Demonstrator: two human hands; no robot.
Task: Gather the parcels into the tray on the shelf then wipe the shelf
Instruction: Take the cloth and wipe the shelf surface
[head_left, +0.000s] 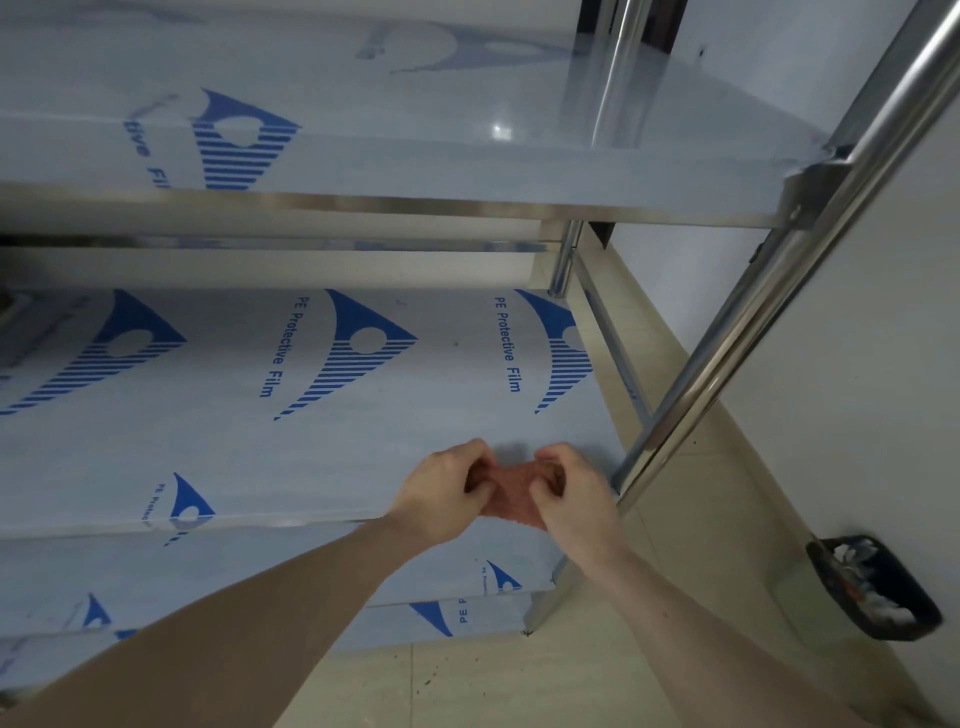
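A small reddish-brown cloth (511, 493) is stretched between both my hands over the front right corner of the middle shelf (311, 441). My left hand (441, 488) pinches the cloth's left side and my right hand (569, 491) pinches its right side. The shelf is steel, covered in pale blue protective film with blue logos. No parcels or tray show in this view.
An upper shelf (415, 156) hangs over the middle one, and a lower shelf (311, 582) juts out below. A steel upright post (737, 338) stands at the right. A black bin (872, 592) with rubbish sits on the tiled floor against the right wall.
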